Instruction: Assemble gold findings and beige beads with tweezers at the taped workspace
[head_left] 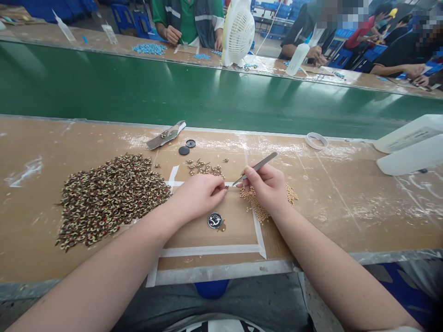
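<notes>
My left hand point(197, 196) pinches a tiny dark and gold piece point(226, 187) between thumb and fingertips. In my right hand point(268, 184) is a pair of metal tweezers point(261, 163), slanted so that its tips come close to that piece; whether they touch it I cannot tell. Under and beside the right hand lie small tan beads point(258, 207). A small round dish point(215, 220) with shiny dark contents sits below the hands, beside a brown smear. Beyond them is a cluster of small gold-and-dark pieces point(204, 167). A large heap of brown, cream and red pieces point(110, 198) spreads left of my left hand.
White tape strips point(211, 250) mark the worktop. Farther back are a patterned strip point(166, 135), two black round caps point(184, 150) and a tape roll point(316, 141). Large plastic bottles point(411, 154) lie right. Past the green belt point(138, 87), co-workers sit by a fan point(238, 34).
</notes>
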### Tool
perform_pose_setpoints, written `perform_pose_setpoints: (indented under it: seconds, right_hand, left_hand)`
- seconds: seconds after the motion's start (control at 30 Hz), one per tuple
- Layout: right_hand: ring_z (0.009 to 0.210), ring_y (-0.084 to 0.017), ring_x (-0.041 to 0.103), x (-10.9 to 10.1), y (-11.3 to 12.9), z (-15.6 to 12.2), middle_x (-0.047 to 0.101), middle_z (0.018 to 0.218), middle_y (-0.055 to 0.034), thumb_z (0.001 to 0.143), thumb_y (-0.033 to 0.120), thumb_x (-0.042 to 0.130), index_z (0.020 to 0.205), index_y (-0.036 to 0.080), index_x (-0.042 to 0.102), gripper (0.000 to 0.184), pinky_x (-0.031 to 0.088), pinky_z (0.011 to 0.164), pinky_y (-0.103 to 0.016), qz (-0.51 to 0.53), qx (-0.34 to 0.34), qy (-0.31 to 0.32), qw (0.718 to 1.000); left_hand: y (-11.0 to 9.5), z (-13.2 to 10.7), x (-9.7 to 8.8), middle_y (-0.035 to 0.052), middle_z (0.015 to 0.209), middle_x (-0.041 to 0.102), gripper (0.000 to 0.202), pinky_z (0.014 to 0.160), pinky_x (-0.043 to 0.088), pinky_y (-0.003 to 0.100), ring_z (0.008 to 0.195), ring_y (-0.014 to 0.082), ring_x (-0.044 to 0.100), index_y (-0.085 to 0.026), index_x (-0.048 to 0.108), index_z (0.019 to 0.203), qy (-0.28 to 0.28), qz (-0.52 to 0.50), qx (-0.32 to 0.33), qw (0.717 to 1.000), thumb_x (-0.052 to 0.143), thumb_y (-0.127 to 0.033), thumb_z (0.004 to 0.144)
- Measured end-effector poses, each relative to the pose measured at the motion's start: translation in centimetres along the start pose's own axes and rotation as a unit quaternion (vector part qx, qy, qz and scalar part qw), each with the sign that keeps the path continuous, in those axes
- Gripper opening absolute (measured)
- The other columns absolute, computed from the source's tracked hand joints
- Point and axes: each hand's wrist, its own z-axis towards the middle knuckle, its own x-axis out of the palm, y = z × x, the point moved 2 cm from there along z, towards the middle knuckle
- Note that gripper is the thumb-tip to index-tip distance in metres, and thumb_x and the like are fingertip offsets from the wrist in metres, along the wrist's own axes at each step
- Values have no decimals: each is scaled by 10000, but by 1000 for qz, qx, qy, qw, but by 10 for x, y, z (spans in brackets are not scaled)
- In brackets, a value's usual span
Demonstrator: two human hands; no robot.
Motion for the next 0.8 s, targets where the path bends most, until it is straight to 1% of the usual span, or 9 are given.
perform_pose_setpoints:
  seconds: [0.1,0.23,0.33,0.43,0.57,0.7,0.8]
  right_hand:
    - [541,-146,651,0,0,-1,693,622,6,975,492,688,841,220,693,303,509,547,-307,2,-4,2,1000]
    - [523,-143,640,0,1,-1,682,613,8,978,510,675,836,225,681,319,513,539,-310,3,-3,-10,1000]
    - [548,-151,680,-1,2,-1,658,598,15,981,520,667,828,223,667,334,528,552,-304,6,-1,-13,1000]
    - [584,-166,719,-1,3,0,639,579,23,983,518,664,825,220,660,337,537,563,-300,13,1,-9,1000]
    - [553,-158,689,-1,5,-2,660,597,14,983,515,667,828,223,671,330,524,536,-302,24,-4,5,1000]
    - [538,-151,650,-1,6,-4,683,615,7,995,516,646,824,230,677,334,532,555,-319,-7,-24,20,999]
    - [548,-155,650,0,7,-5,688,617,5,1002,520,630,830,235,672,336,528,560,-326,-26,-43,40,998]
  left_hand:
    - [-3,-2,-2,32,767,694,220,587,301,308,665,182,582,-215,627,786,3,58,27,998,536,-315,960]
    - [-6,-3,-4,17,771,679,196,592,293,308,679,178,583,-220,570,765,3,48,33,998,537,-288,946]
    - [-7,-3,-5,12,753,659,202,591,284,312,656,174,559,-219,528,744,9,42,33,999,515,-263,941]
    - [-8,-2,-6,12,738,640,205,583,261,317,633,174,531,-219,492,733,15,56,41,998,504,-257,934]
    - [-7,-1,-6,20,703,628,240,572,240,323,613,181,519,-218,507,713,30,76,50,995,491,-279,945]
    - [-5,0,-4,23,649,615,249,563,225,328,575,184,494,-219,562,678,47,88,51,994,505,-274,914]
    - [-5,1,-3,17,589,575,277,559,215,332,527,173,439,-217,555,617,57,87,44,994,522,-276,886]
